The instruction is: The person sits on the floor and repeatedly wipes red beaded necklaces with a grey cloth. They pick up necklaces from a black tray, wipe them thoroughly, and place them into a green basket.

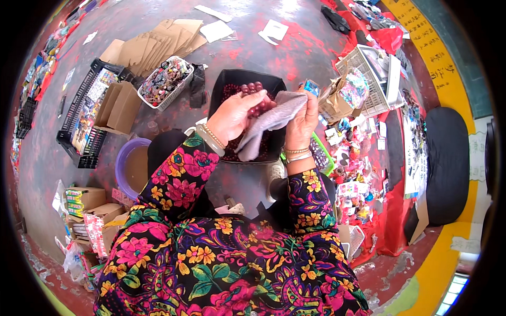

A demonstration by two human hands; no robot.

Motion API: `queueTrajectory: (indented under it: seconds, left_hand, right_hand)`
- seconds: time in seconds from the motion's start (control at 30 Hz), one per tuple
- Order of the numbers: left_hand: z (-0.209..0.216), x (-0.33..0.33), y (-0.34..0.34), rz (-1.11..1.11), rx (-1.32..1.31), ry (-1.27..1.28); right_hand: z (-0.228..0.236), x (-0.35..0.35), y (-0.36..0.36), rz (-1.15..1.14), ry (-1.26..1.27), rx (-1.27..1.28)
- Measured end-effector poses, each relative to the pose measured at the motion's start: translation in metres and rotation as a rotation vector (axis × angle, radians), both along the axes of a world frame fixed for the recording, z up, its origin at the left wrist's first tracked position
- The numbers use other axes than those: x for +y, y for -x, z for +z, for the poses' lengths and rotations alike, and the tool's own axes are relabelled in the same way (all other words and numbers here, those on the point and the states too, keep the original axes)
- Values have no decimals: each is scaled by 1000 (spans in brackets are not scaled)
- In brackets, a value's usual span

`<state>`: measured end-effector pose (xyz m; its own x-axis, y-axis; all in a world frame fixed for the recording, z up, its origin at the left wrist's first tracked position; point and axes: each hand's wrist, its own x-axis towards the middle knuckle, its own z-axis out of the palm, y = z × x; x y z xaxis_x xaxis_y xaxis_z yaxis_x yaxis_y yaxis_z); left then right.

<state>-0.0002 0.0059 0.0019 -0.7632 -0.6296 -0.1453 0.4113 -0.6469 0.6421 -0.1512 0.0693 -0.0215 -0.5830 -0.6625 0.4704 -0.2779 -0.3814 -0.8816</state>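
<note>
Over a black bin lined with many dark red beads, my left hand is closed around a bunch of large, shiny dark red beads. Whether they are strung together I cannot tell. A greyish-mauve cloth hangs from my right hand, its fingers closed on the cloth's upper right end. The cloth's left edge lies against the beads, and its lower end droops inside the bin. Part of the bead bunch is hidden by my left fingers and the cloth.
A purple basin of brownish water stands left of my legs. Farther off are a white basket of trinkets, a black crate and flattened cardboard. Trinkets on red cloth cover the right side, beside a green-rimmed tray.
</note>
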Motion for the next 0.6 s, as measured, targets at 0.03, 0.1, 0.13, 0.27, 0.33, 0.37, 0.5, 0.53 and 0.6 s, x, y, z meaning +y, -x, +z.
queueTrajectory:
  seconds: [0.03,0.1,0.13,0.27,0.33,0.37,0.5,0.53,0.6]
  left_hand:
    - [2,5,-1,-39,-65,-15]
    - [-5,5,-5,-57,-187,34]
    - [-9,5,-8,-86,-192,61]
    - [0,9,0,-89,-187,95]
    - [-2,5,-5,-51,-167,116]
    - [5,5,-7,-8,-156,114]
    - [-5,-2,3,23,-220,218]
    - [-5,-2,-3,36,-269,246]
    - [0,1,-2,106,-290,350]
  right_hand:
    - [2,1,6,86,47,-107]
    - [16,0,8,272,145,-329]
    - [30,7,8,389,191,-502]
    - [49,36,68,85,73,-607]
    - [64,52,96,75,114,-532]
    - [69,56,108,93,124,-508]
    - [28,82,104,268,-14,-514]
    - [7,83,92,369,-63,-563]
    - [-13,88,81,556,-171,-617]
